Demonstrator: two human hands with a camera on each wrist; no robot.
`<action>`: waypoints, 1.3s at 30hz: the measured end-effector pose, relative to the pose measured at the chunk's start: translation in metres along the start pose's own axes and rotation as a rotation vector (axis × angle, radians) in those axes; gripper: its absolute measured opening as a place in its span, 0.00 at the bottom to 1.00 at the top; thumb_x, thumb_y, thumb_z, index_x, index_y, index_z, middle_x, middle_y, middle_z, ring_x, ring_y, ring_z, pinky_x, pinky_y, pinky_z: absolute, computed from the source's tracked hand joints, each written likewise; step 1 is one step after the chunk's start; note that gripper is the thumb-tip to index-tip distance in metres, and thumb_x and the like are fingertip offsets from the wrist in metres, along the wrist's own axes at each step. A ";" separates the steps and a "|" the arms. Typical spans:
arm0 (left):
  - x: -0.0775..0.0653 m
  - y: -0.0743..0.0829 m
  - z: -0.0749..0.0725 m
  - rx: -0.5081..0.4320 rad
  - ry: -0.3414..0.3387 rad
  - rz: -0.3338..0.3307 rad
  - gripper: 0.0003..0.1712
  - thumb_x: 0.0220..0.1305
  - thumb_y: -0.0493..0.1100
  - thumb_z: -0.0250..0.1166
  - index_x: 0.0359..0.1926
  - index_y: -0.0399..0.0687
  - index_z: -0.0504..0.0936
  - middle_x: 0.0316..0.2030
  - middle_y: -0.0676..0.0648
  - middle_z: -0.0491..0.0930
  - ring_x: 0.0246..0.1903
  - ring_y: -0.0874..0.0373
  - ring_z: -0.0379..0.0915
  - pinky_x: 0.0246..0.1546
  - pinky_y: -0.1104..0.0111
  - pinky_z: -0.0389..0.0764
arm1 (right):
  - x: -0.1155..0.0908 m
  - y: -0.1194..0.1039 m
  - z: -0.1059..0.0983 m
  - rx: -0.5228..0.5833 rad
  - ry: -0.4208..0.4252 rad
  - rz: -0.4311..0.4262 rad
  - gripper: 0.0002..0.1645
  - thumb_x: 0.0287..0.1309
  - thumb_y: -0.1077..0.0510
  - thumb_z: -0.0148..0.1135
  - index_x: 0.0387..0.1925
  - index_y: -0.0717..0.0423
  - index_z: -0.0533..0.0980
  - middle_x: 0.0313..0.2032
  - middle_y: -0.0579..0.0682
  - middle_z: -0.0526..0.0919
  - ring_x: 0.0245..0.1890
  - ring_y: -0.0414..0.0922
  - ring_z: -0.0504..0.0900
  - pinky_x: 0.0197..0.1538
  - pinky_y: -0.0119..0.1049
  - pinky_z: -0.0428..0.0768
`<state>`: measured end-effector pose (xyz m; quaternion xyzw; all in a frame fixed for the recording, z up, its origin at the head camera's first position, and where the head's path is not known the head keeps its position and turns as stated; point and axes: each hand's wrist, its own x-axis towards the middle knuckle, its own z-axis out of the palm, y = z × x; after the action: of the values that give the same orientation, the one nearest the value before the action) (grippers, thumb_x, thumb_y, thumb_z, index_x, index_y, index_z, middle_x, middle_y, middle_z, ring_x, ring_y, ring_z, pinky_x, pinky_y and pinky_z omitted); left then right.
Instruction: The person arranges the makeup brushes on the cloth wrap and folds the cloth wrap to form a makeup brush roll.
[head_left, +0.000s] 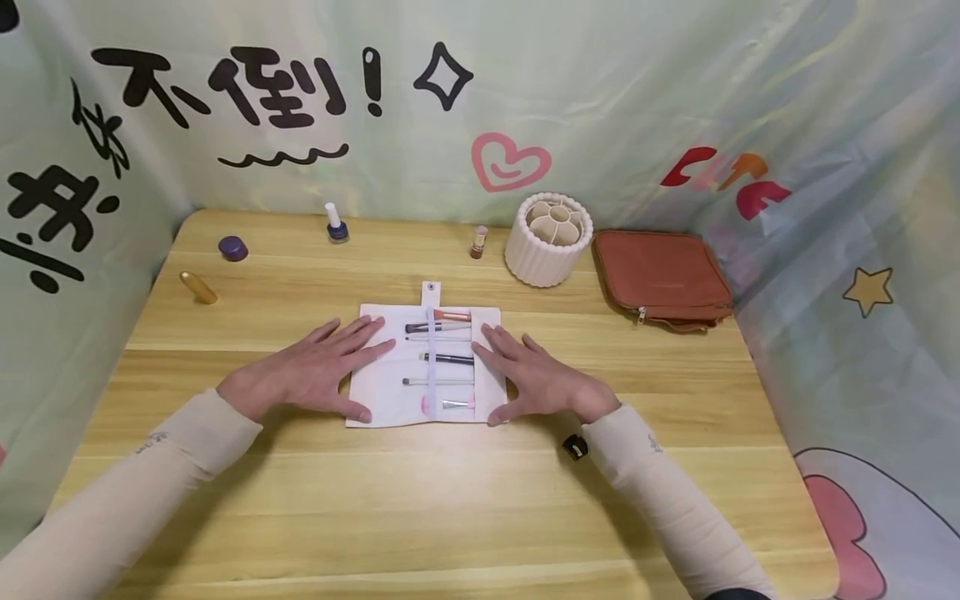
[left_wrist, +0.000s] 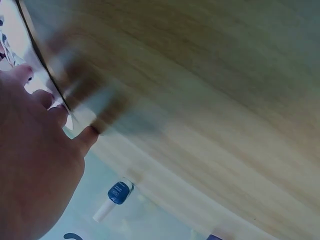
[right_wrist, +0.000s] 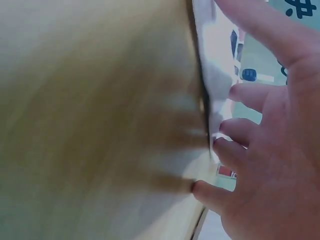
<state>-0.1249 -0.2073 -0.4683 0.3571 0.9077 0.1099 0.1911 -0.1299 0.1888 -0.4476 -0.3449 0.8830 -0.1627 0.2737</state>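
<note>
Brushes (head_left: 452,359) are lined up beneath a pale band (head_left: 431,346) inside a white brush roll (head_left: 390,387), which is spread out mid-counter (head_left: 337,517), its snap tab (head_left: 431,293) pointed toward the far edge. The roll's left side is touched by the left hand (head_left: 318,367), its fingers extended and fanned; its right-hand flap is met by the right hand (head_left: 543,379), also held with fingers outstretched. Beige cuffs (head_left: 228,421) are worn at both wrists, and a small black clip (head_left: 575,447) is seen just beside the right one. Near the far left corner of the counter, a round purple container (head_left: 233,247) is placed, with a gold tube (head_left: 198,287) laid closer to the left edge. Along the far edge, a dark blue nail polish bottle (head_left: 337,231), a tiny bottle (head_left: 477,243) and a cream fluted organizer (head_left: 546,260) are set out. A brown zippered case (head_left: 663,271) is positioned at the far right corner, backed by a printed curtain (head_left: 622,92).
</note>
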 end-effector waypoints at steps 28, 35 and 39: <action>-0.015 0.018 0.009 -0.036 0.192 0.138 0.15 0.71 0.56 0.75 0.47 0.60 0.78 0.76 0.45 0.74 0.74 0.44 0.74 0.74 0.40 0.72 | -0.015 -0.003 0.011 0.004 0.267 -0.175 0.03 0.75 0.57 0.64 0.46 0.48 0.82 0.77 0.59 0.74 0.78 0.58 0.72 0.80 0.56 0.70; -0.013 0.012 0.000 -0.258 0.215 -0.013 0.05 0.77 0.50 0.71 0.42 0.61 0.82 0.39 0.59 0.81 0.40 0.60 0.76 0.44 0.64 0.79 | -0.007 0.000 0.005 0.075 0.345 -0.101 0.05 0.80 0.58 0.61 0.47 0.52 0.82 0.62 0.54 0.88 0.63 0.50 0.86 0.69 0.52 0.82; -0.010 0.006 -0.004 -0.388 0.186 -0.116 0.04 0.79 0.49 0.69 0.43 0.59 0.82 0.34 0.58 0.80 0.36 0.60 0.74 0.38 0.68 0.77 | -0.001 0.003 0.002 0.088 0.387 -0.055 0.08 0.81 0.57 0.61 0.51 0.54 0.83 0.50 0.49 0.90 0.49 0.44 0.87 0.58 0.47 0.86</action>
<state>-0.1158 -0.2100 -0.4601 0.2490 0.9023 0.3038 0.1778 -0.1289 0.1914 -0.4502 -0.3191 0.9014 -0.2716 0.1091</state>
